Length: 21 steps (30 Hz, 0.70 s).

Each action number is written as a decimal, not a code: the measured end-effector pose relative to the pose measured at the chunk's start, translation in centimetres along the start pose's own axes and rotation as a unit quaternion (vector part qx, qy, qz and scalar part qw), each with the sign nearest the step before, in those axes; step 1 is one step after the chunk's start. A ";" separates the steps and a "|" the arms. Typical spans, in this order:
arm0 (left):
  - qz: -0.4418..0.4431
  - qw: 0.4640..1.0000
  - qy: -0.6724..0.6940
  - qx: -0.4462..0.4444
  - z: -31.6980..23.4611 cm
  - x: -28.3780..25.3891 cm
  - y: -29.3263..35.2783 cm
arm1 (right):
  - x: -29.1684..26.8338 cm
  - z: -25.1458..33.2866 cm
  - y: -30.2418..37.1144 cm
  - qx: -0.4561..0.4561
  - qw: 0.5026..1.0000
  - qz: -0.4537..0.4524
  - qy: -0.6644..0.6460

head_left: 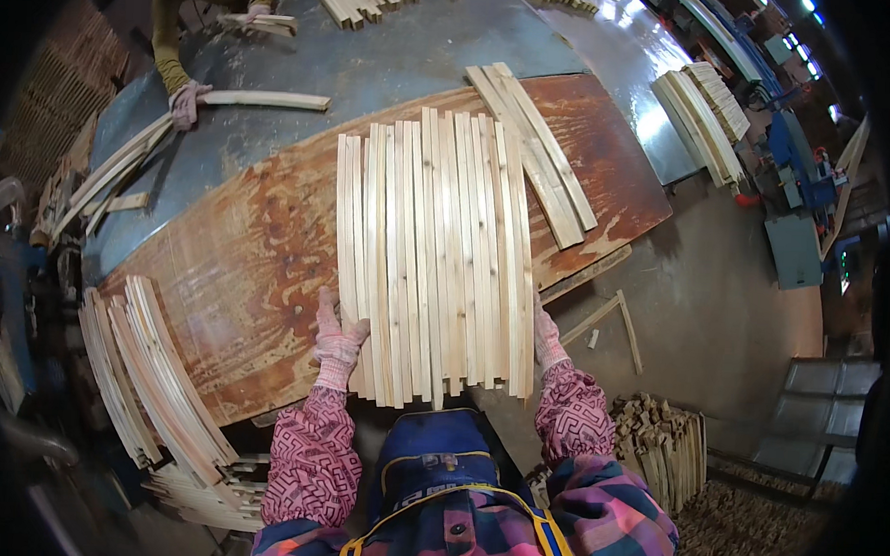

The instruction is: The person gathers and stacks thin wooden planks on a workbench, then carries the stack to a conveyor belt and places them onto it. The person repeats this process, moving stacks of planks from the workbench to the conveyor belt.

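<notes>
A wide row of pale wooden strips [436, 248] lies side by side on the brown plywood board, with uneven ends pointing toward me and away. My left hand [339, 341], in a pinkish knit glove, rests against the row's near left side. Its fingers are stretched out and the thumb reaches over the outer strips. Against the near right edge lies my right hand [549, 338], gloved the same way. Its fingers look straight along the outermost strip and are partly hidden by it. The near ends of the strips overhang the board in front of my blue apron [439, 454].
Loose boards [538, 154] lie right of the row on the plywood [240, 261]. More strips [158, 366] are stacked at the left. A co-worker's hand [186, 104] holds a strip across the grey table [374, 70]. A bundle of sticks [659, 452] stands low at the right.
</notes>
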<state>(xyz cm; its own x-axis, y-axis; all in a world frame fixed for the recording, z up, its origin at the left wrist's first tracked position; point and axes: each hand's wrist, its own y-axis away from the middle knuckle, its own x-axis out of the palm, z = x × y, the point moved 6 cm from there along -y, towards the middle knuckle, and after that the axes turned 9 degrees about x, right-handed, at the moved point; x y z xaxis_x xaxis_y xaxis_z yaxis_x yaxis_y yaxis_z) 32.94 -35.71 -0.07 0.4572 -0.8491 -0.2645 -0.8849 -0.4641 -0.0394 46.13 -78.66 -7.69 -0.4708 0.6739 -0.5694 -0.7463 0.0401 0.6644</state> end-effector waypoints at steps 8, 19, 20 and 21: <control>-0.072 0.991 0.015 -0.109 0.2 3.1 10.9 | -3.5 -4.1 3.4 -0.088 0.989 0.074 -0.095; -0.025 0.810 0.451 -0.375 2.4 8.0 22.6 | -3.5 -7.0 7.8 0.155 0.853 0.299 -0.399; -0.063 0.798 0.449 -0.396 3.7 7.6 22.6 | -2.1 -9.5 4.5 0.163 0.863 0.314 -0.362; -0.062 0.781 0.491 -0.380 6.2 6.9 22.9 | -1.0 -10.7 1.3 0.116 0.884 0.308 -0.331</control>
<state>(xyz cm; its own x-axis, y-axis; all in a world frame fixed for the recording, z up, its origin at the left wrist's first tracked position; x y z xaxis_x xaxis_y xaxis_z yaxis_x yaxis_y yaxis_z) 15.29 -50.62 -8.73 0.7138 -0.3955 0.5780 -0.6903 -0.2576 0.6761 40.57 -87.19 -11.49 -0.3182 0.9016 0.2930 -0.2920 -0.3873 0.8745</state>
